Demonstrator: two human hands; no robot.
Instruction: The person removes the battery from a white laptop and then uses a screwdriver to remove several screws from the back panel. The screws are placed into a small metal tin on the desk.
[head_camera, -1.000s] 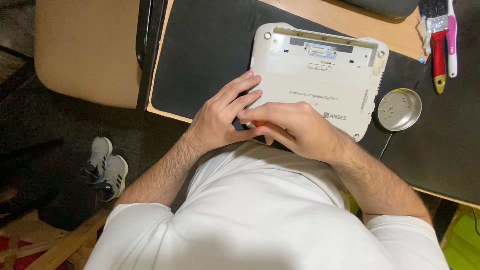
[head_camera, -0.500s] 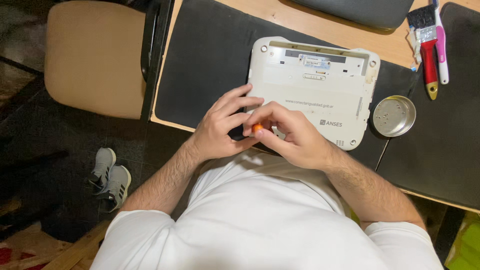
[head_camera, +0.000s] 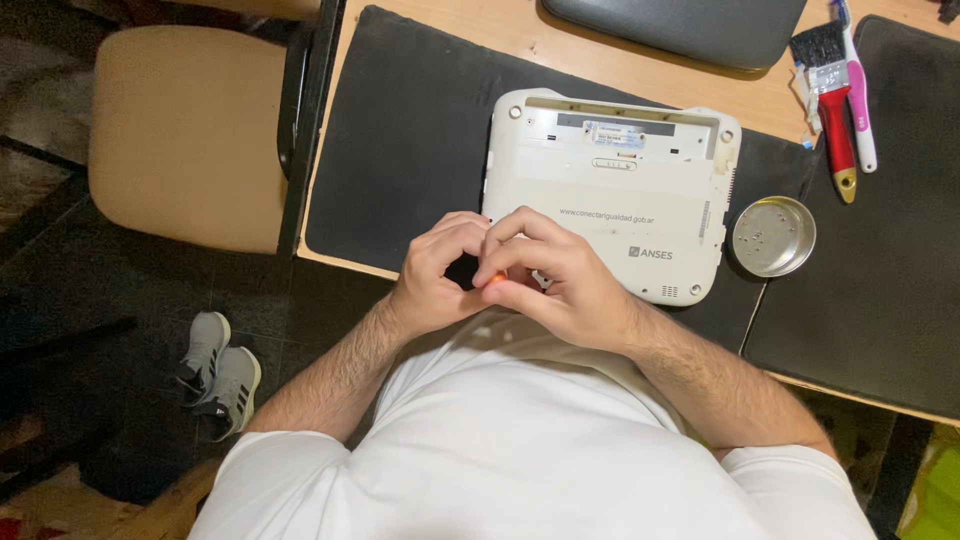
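Both hands are meeting at the near left corner of a white laptop that is lying base-up on a black mat. The left hand is curling its fingers narrow against the corner, and the right hand is pinching a small orange tool, of which only a sliver is showing between the fingertips; what kind of tool it is cannot be told. The laptop is sitting square on the mat, its far edge showing an open slot and a small label, its near edge partly covered by the hands. Just right of it a round metal tin is resting where 2 mats are meeting, and a second black mat is stretching off to the right. Beyond that, a red-handled brush and a pink-and-white toothbrush are lying side by side across the bare strip of wooden desk. A dark grey case is lying at the desk's far edge. Left of the desk a tan padded chair is standing on a dark floor, and a pair of grey shoes is sitting below it. The person is wearing a white shirt.
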